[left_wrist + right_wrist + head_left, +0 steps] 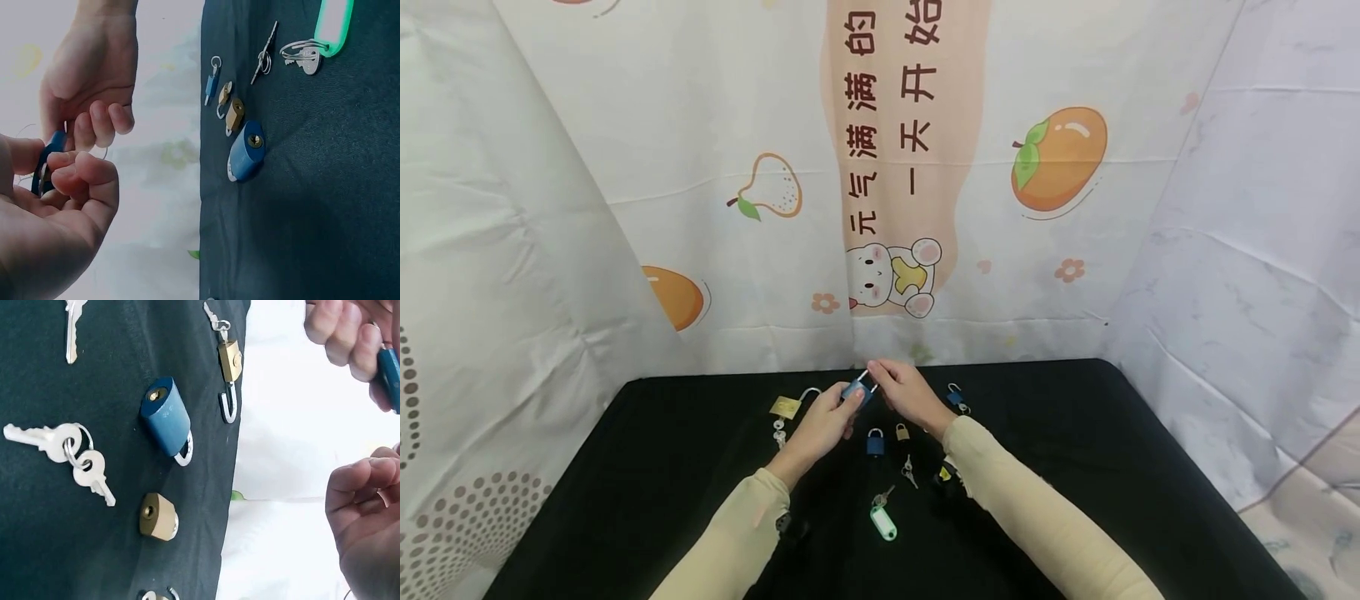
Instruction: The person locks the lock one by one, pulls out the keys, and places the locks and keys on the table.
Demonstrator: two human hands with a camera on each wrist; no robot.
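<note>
Above the far part of the black-covered table, my left hand (820, 425) grips a blue padlock (856, 392) by its body, fingers curled round it. My right hand (906, 392) comes in from the other side, its fingertips pinching the padlock's silver shackle (863, 376). In the left wrist view, fingers of both hands partly cover the blue padlock (55, 142). Below the hands, a second blue padlock (876, 442) stands on the cloth with its shackle down in the body. Beside it is a small brass padlock (902, 432).
Left of the hands lies a brass padlock (786, 407) with a swung-out shackle and keys (779, 433). A small blue padlock (955, 397) with keys lies right. Nearer are loose keys (909, 472) and a green-rimmed key tag (883, 523). A printed white curtain (760, 275) hangs behind.
</note>
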